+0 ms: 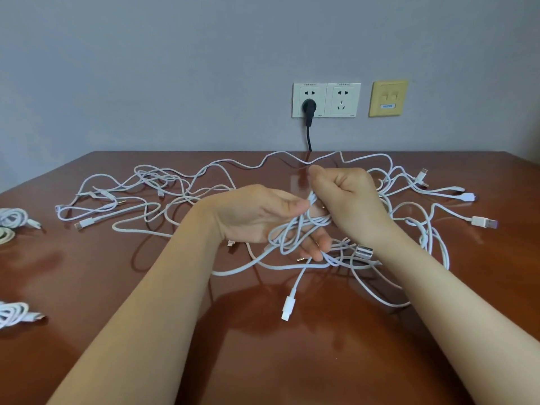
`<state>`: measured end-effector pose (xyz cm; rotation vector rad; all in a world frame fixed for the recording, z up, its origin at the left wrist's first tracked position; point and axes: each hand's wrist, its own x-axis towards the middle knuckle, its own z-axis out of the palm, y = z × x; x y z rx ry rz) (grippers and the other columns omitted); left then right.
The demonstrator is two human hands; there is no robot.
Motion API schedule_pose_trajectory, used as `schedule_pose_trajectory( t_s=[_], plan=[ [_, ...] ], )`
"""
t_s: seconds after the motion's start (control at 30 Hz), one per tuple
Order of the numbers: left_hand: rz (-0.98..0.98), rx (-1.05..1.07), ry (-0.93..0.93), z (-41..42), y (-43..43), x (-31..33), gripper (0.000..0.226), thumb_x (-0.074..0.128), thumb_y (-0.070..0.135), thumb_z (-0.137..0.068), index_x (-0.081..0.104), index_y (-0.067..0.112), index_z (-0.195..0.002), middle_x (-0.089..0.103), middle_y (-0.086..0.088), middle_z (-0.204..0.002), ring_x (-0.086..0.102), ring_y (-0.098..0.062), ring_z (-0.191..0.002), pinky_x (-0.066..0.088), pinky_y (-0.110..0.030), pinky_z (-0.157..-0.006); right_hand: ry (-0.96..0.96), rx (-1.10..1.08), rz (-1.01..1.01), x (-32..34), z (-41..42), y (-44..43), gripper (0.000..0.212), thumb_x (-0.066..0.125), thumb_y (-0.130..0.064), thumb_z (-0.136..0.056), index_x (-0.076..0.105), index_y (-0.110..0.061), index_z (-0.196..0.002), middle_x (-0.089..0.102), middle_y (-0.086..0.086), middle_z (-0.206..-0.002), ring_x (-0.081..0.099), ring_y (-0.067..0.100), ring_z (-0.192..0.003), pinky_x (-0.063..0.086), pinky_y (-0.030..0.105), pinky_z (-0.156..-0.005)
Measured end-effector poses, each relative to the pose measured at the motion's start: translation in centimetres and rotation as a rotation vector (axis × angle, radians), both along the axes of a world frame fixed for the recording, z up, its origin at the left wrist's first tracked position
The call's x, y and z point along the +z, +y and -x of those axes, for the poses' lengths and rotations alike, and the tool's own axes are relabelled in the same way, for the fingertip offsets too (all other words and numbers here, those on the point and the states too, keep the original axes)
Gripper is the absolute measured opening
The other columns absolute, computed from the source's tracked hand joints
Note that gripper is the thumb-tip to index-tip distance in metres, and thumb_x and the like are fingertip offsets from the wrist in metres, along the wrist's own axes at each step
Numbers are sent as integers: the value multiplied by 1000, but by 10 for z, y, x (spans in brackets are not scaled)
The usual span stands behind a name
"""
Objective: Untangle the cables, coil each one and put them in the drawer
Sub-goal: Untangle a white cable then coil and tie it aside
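Head view, left hand (257, 214) fingers curled through white cable loops (295, 232), right hand (347, 200) clenched on the loops just above; tangle (163, 178) sprawled across table (263, 361); coiled cables (13, 217) at left edge

Smooth white plastic cables (295, 229) lie on a glossy, reflective reddish-brown wooden table (263, 361).
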<state>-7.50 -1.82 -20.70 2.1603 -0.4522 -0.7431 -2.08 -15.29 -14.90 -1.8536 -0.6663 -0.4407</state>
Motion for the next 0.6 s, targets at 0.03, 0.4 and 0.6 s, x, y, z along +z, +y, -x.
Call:
schedule_pose_trajectory(
  t_s=[0.03, 0.4, 0.6],
  plan=[
    [-113, 18, -22, -6, 1, 10, 37, 64, 29, -87, 54, -5, -98, 54, 5, -59, 65, -16, -75, 41, -23, -57, -8, -22, -17, 0, 0, 1, 53, 48, -17, -95, 28, -18, -46, 34, 8, -48, 27, 5, -44, 25, 18, -46],
    [85, 48, -441, -38, -5, 73, 32, 40, 21, -100, 56, 23, -72, 62, 6, -74, 59, -26, -104, 40, -20, -93, -60, -327, 36, -4, -9, -7, 53, 45, -23, -91, 38, -15, -40, 37, -2, -37, 31, 12, -43, 25, 30, -50],
    [186, 180, -528, -38, -20, 69, 34, 39, 21, -100, 40, 16, -67, 45, 5, -58, 45, -12, -56, 38, -25, -67, -21, -483, 9, 7, -5, -9, 58, 44, -19, -90, 49, -35, -35, 40, -15, -32, 39, 8, -43, 23, 19, -44]
  ],
)
